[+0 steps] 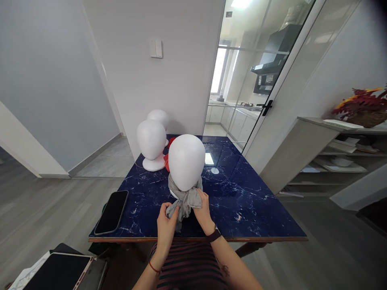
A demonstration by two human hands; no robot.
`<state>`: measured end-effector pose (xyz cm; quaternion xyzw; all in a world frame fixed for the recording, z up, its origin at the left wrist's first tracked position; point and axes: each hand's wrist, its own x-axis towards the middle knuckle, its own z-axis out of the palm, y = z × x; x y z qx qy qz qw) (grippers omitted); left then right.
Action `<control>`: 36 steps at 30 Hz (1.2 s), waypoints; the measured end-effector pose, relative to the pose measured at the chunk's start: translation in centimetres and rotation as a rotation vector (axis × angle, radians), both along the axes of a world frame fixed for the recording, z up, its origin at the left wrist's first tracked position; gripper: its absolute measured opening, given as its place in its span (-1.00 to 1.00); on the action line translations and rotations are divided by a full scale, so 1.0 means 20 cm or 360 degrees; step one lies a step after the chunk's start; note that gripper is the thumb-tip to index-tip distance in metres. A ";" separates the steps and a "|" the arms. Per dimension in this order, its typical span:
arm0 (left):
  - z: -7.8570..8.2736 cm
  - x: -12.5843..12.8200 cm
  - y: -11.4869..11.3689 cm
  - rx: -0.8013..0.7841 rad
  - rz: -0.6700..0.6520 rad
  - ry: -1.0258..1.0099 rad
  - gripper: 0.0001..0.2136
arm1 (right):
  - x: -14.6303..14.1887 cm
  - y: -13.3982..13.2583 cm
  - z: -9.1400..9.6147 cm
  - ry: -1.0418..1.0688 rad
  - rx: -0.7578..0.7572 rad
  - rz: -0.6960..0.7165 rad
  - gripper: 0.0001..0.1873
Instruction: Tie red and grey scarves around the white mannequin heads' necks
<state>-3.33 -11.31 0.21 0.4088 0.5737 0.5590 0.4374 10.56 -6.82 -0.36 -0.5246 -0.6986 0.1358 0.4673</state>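
Observation:
A white mannequin head (186,161) stands upright near the front middle of the table. Around its neck lies a grey scarf (183,198), gathered in a knot or bow at the front. My left hand (166,223) pinches the scarf's lower left part between thumb and fingers. On the other side, my right hand (204,209) grips the scarf's right loop, just under the head's chin. Some of the right fingers are hidden behind the cloth. A bit of red cloth (166,162) shows behind the head.
Two more white mannequin heads, one nearer (151,141) and one farther (159,117), stand at the table's back left. A black phone (111,212) lies at the left edge of the dark blue marbled table (242,209). A tablet (59,270) is lower left; shelves (341,161) stand right.

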 end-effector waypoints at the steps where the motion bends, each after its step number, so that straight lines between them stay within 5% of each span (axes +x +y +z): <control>1: 0.00 -0.01 -0.01 0.0041 0.0005 0.0105 -0.72 | 0.00 -0.01 0.00 0.0012 0.0025 -0.0050 -0.75; 7: 0.01 0.01 -0.04 0.0202 -0.0383 0.0688 -0.82 | -0.06 -0.11 0.06 0.0165 0.0032 -0.0252 -0.76; 10: 0.00 0.01 -0.01 0.0355 -0.0380 0.0590 -0.96 | -0.09 -0.15 0.10 0.0339 -0.0061 -0.0041 -0.74; 13: 0.00 -0.01 0.03 0.0394 -0.0395 0.0608 -0.85 | -0.09 -0.13 0.11 0.0587 -0.0114 0.0091 -0.75; 19: 0.02 -0.16 0.11 0.0191 -0.0273 0.1539 -0.73 | -0.03 0.04 0.03 0.1321 -0.0155 0.0042 -0.91; 23: 0.00 -0.28 0.16 0.0047 -0.0136 0.1650 -0.74 | 0.02 0.12 0.01 0.1468 -0.0165 -0.0024 -0.92; 27: -0.02 -0.29 0.18 0.0096 -0.0201 0.1243 -0.77 | 0.01 0.11 0.08 0.1352 -0.0121 -0.0001 -0.92; 31: -0.02 -0.16 0.15 0.0022 -0.0585 0.0301 -0.81 | -0.08 -0.03 0.10 0.1251 -0.0047 -0.0034 -0.97; 36: -0.02 -0.01 0.13 -0.0173 -0.0634 -0.0613 -0.58 | -0.17 -0.26 0.07 0.0606 0.0057 0.0311 -0.77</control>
